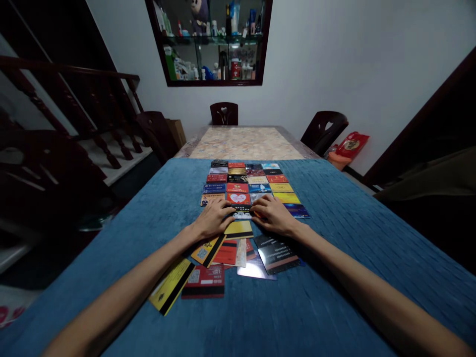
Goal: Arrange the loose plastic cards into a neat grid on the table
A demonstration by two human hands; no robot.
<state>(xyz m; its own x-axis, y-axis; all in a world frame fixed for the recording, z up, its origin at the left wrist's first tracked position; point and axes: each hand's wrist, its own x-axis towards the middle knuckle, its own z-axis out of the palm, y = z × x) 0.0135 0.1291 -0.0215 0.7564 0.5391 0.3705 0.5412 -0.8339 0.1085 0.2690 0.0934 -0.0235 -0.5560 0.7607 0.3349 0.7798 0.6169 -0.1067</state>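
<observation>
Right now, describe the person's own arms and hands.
The left arm and right arm are slim and bare, with no sleeves or watch in view. The left hand and right hand wear no gloves; no rings can be made out.

At twelve o'clock, a glass-shelved cabinet (215, 83) was set in a pale wall (327, 59) above a dark chair (232, 115); a wooden balustrade (67, 69) stood at ten, a second chair (314, 135) at two.
</observation>
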